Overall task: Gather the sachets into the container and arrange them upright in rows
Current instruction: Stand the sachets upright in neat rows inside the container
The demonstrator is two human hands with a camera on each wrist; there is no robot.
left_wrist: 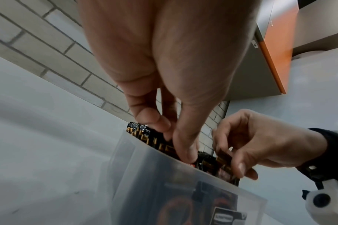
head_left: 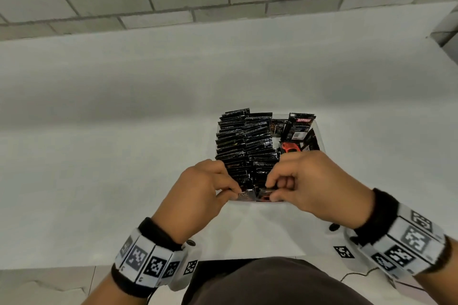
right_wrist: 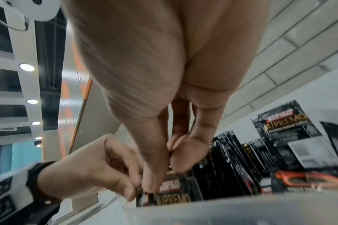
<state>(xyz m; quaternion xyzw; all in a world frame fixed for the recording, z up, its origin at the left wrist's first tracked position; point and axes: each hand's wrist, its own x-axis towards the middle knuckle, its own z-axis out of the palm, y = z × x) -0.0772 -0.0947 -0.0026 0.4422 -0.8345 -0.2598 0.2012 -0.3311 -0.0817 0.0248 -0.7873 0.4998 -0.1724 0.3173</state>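
Both my left hand [head_left: 198, 188] and right hand [head_left: 309, 181] pinch sachets [head_left: 244, 146] at the clear container's [left_wrist: 164, 182] near wall; I'd seat each vertically, tight against the standing rows.

Both forearms are bare. The left hand [head_left: 198, 193] has a black fabric wristband [head_left: 158, 233] behind it, and behind that a ring of white rectangular panels [head_left: 146, 261] printed with black square fiducial markers. The right hand [head_left: 319, 186] carries the same black fabric cuff [head_left: 376, 215] and marker-panel band [head_left: 406, 242]. A white rounded camera housing with a dark lens [left_wrist: 322, 199] hangs under the right wrist, at about 5 o'clock in the left wrist view. Dark brown clothing [head_left: 272, 282] covers the lap at 6 o'clock.
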